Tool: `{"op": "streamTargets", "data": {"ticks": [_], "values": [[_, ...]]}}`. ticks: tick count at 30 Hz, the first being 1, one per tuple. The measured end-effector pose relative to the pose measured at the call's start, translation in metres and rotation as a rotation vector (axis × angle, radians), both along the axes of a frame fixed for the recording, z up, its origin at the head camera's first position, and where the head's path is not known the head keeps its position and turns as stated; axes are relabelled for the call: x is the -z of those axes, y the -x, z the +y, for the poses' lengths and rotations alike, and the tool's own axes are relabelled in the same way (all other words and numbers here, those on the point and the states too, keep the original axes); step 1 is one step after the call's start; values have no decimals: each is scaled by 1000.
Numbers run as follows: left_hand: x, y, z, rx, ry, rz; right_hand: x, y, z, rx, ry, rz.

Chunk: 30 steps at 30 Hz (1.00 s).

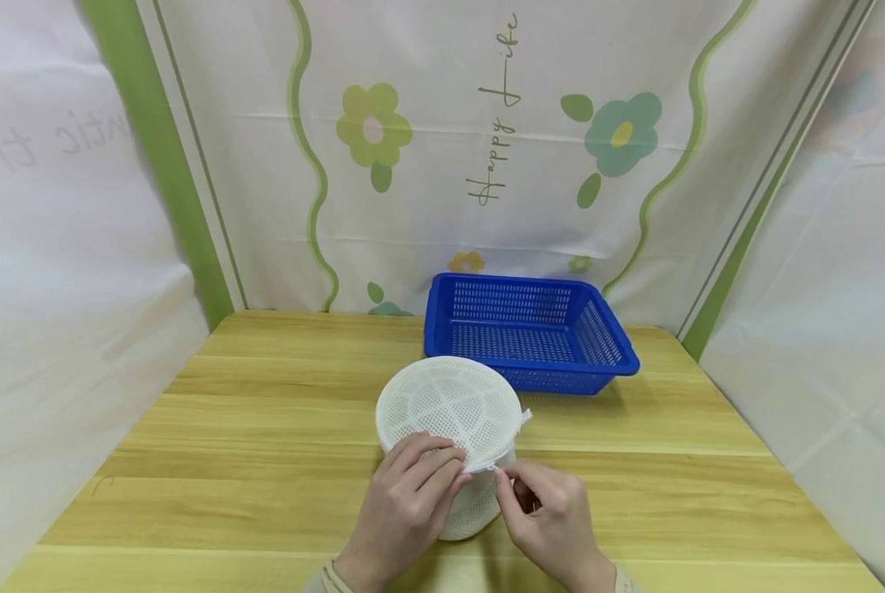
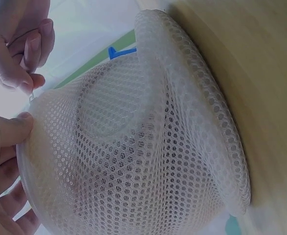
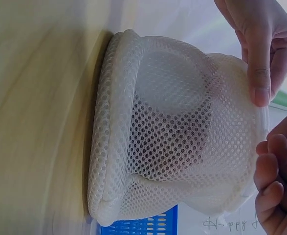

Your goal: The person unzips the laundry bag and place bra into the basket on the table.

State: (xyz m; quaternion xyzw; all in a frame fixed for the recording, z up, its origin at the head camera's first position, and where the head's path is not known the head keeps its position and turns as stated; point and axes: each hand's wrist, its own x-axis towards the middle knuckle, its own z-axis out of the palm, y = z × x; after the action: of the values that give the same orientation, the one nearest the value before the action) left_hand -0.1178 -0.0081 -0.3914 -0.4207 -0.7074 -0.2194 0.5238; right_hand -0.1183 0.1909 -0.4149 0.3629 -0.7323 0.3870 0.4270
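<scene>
A white mesh laundry bag (image 1: 449,395), drum-shaped, stands upright on the table with its round top closed over. My left hand (image 1: 416,494) holds the near edge of the top, fingers spread over the mesh and thumb (image 2: 13,128) against the side below the rim. At the rim just to the right, my right hand (image 1: 549,515) pinches the small zipper pull (image 1: 491,468) between thumb and forefinger. The side mesh (image 3: 172,142) sags in folds above the thick padded bottom ring (image 3: 115,127). A short white tab (image 1: 527,415) sticks out from the rim's right side.
Behind the bag, toward the right, sits a blue perforated plastic basket (image 1: 531,362), its front partly overlapped by the bag in the head view. The wood-grain table (image 1: 264,428) is bounded by printed white curtains (image 1: 442,165) at the back and both sides.
</scene>
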Motion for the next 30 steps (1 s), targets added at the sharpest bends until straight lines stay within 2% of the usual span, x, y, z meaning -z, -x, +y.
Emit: {"op": "streamTargets", "data": {"ticks": [4,10,15,24,30], "values": [[2,0,-1,-2,-1,-16,-2,0,-2,-39,-8,23],[5,0,-1,14,4,-77,-9,-1,-7,-130,-46,84],[4,0,0,36,20,-65,-14,-4,-11,-184,-75,114],[4,-1,2,12,26,-45,-8,-3,-9,-106,-66,103],[2,-2,3,8,33,-35,-7,-3,-7,-82,-54,84]]}}
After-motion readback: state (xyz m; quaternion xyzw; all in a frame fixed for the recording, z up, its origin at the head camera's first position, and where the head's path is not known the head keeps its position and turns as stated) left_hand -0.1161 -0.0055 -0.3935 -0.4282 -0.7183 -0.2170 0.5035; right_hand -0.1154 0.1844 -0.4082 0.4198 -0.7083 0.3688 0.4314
